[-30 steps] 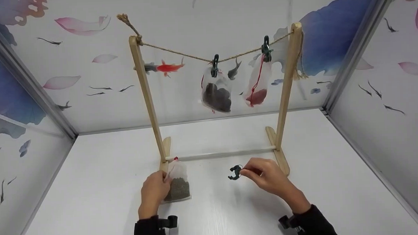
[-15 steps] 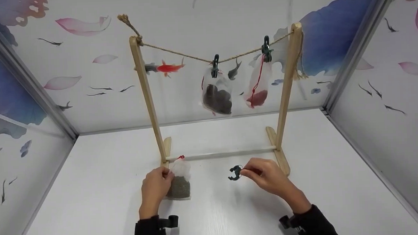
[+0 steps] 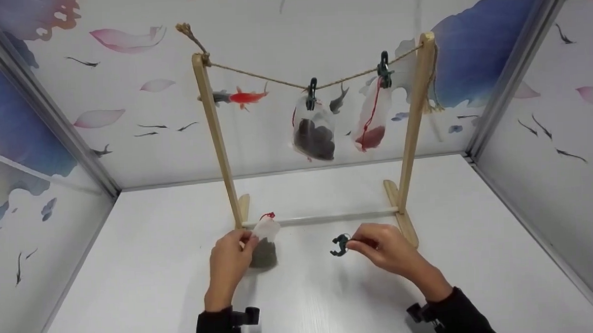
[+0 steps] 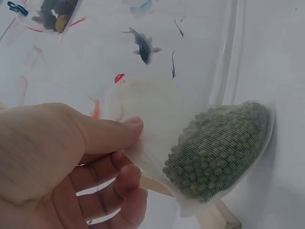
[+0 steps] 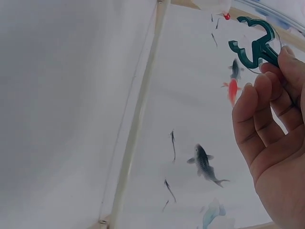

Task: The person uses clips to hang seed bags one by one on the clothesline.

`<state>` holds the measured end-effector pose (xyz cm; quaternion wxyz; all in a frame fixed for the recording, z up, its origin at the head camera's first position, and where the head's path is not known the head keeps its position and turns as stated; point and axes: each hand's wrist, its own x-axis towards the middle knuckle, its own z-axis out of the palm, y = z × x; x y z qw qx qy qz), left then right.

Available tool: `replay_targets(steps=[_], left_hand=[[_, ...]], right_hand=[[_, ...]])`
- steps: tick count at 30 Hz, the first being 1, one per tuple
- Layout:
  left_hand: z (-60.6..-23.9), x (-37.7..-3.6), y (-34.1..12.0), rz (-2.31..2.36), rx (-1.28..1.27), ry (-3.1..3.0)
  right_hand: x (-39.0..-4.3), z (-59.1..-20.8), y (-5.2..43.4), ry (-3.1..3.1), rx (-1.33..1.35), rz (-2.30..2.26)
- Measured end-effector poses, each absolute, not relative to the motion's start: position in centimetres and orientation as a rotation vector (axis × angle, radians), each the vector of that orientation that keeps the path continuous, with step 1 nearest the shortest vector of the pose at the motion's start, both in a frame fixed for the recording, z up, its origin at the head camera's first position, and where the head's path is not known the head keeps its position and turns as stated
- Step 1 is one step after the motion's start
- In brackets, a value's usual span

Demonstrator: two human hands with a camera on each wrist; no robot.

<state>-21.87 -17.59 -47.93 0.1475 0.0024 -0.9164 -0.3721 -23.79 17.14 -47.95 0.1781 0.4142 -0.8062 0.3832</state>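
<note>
White surface [image 3: 132,271] carries a wooden rack [image 3: 216,139]. At its left foot, the left hand [image 3: 228,267] has its grip pinched on a mesh pouch [image 3: 265,246] of green pellets, lifted upright. Further right, the right hand [image 3: 385,249] grips a green clip [image 3: 339,245], jaws spread.

Head cam looks forward and down at the wooden rack [image 3: 315,136] from mid range. Wrist cams sit close, angled up toward the wall (each shares its hand's item with head view).
</note>
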Motion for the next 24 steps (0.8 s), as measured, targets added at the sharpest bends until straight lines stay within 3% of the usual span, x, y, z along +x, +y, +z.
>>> replay_targets(steps=[9, 24], left_hand=[[-42.9, -22.5, -17.2, -0.905, -0.174, -2.49], [-32.1, -24.4, -16.4, -0.547, -0.356, -2.346]], right_hand=[[-24.2, -41.6, 15.4, -2.197, 1.275, 0.849], [-25.3, -26.0, 11.7, -2.03, 1.362, 0.441]])
